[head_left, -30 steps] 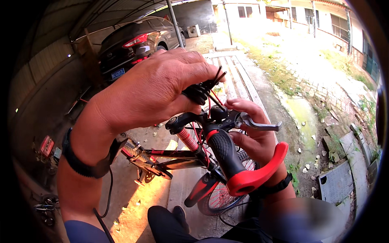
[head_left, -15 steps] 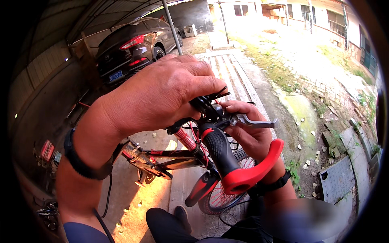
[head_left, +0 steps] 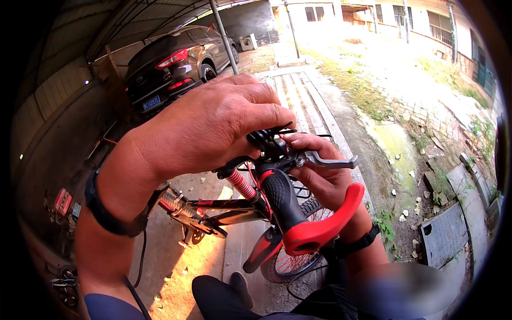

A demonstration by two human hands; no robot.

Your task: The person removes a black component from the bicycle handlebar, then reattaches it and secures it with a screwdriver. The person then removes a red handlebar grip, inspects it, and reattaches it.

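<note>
A bicycle handlebar with a black ribbed grip [head_left: 278, 196] and a curved red bar end [head_left: 328, 226] points up toward me. My left hand [head_left: 213, 114] is closed from above over a black slotted part [head_left: 261, 141] beside the brake lever clamp. Thin dark rods [head_left: 285, 129] poke out past its fingers; its fingertips are mostly hidden, and I cannot tell the part's kind. My right hand [head_left: 325, 178] pinches the brake lever's clamp end from the far side, thumb below and forefinger above. The silver brake lever [head_left: 330, 160] sticks out to the right across its fingers.
Below the handlebar are a red coiled spring [head_left: 242, 184], the spoked front wheel [head_left: 320, 215] and the bike's black-red frame [head_left: 229, 202]. A dark car [head_left: 176, 66] stands under the roof at back left. A grey slab [head_left: 445, 237] lies at right.
The handlebar, with its grip and red bar end, has shifted slightly left and up in view. Both hands stay on the same parts, moving slightly with it.
</note>
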